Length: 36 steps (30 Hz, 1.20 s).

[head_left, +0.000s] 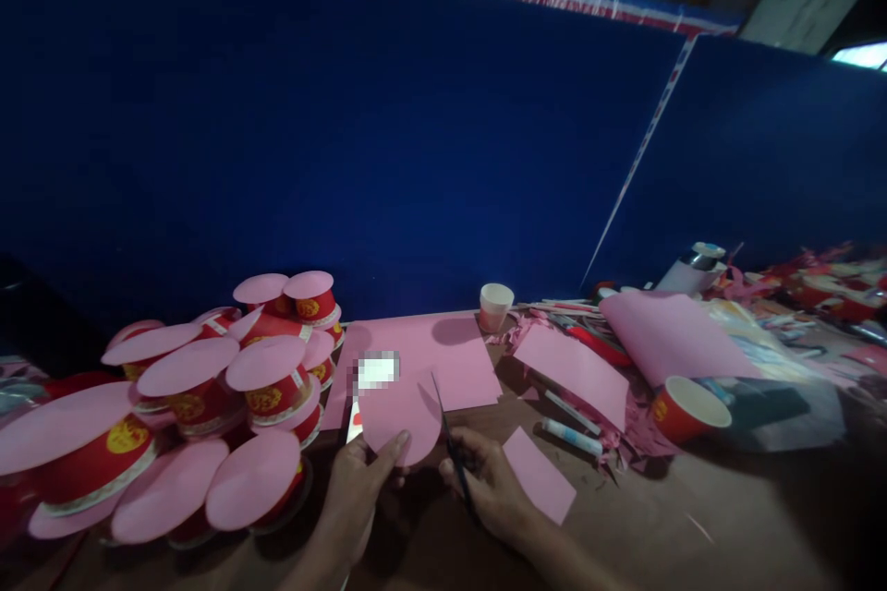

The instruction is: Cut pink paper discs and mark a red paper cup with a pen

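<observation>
My left hand (360,489) pinches a piece of pink paper (406,420) at its lower left, thumb on top. The paper's lower edge is rounded. In my right hand (485,480) is a pair of scissors (450,439), its blades pointing up and away along the paper's right edge. Behind the paper lie larger pink sheets (457,360) on the table. Partly covered by the held paper is a flat thing with a bright patch (378,371), blurred out.
On the left, several red paper cups with pink discs (187,365) are stacked. A white cup (495,307) stands at the back. To the right are pink sheets (683,332), paper scraps, a glue tube (572,436) and a tipped red cup (689,411). A blue partition (346,129) rises behind.
</observation>
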Each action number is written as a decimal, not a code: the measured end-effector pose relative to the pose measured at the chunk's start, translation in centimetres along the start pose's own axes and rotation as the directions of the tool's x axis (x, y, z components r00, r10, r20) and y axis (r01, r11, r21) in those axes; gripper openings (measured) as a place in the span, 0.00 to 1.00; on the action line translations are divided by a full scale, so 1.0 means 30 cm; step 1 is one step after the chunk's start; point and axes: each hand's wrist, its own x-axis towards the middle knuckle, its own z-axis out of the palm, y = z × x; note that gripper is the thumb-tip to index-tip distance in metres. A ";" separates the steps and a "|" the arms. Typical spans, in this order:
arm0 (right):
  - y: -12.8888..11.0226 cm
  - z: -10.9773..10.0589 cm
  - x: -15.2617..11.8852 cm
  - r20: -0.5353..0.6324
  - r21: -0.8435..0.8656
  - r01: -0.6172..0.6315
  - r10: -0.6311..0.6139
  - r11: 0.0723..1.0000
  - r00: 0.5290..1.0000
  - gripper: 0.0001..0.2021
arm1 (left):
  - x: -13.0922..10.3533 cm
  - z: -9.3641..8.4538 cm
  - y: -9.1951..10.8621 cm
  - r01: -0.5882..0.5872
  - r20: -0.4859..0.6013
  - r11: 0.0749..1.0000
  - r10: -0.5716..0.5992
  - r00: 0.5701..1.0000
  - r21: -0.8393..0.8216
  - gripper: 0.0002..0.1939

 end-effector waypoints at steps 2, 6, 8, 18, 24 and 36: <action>-0.005 0.001 0.000 -0.011 0.005 0.012 -0.012 1.000 1.000 0.13 | 0.003 0.000 -0.002 -0.004 -0.012 1.000 0.004 1.000 0.002 0.20; -0.013 0.000 0.000 -0.005 -0.002 0.016 -0.016 1.000 1.000 0.13 | 0.008 -0.003 -0.006 0.000 -0.012 1.000 0.000 1.000 0.000 0.21; -0.015 -0.002 0.000 0.003 -0.008 0.001 -0.001 1.000 1.000 0.13 | 0.006 -0.002 -0.002 0.013 -0.026 1.000 -0.013 1.000 0.009 0.21; -0.017 -0.003 0.000 -0.006 -0.009 0.002 -0.002 1.000 1.000 0.13 | 0.002 0.009 0.013 0.030 -0.063 1.000 -0.030 0.998 0.002 0.19; -0.016 -0.008 -0.002 0.001 -0.016 -0.050 0.050 0.999 0.999 0.14 | 0.009 0.002 0.005 0.022 -0.072 1.000 -0.023 0.997 -0.016 0.21; -0.001 -0.005 0.002 0.016 0.004 -0.088 0.088 0.996 0.996 0.15 | 0.007 0.005 0.013 0.009 -0.086 0.999 -0.006 0.996 0.034 0.20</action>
